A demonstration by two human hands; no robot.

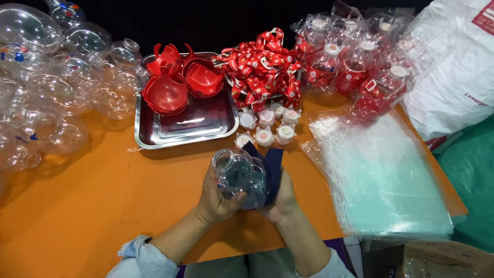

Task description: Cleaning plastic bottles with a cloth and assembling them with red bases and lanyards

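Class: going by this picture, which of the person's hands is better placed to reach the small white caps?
Probably the right hand: the white caps lie ahead on its side, and it holds only the dark cloth. The left hand cradles the clear bottle.

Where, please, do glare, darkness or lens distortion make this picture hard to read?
Head view: white glare streaks the floor of the metal tray; highlights crowd the pile of clear bottles, blurring their outlines; the stack of plastic bags looks hazy; the background beyond the orange table is black; wide-angle bending curves the table's edges. The bottle in both hands stays sharp.
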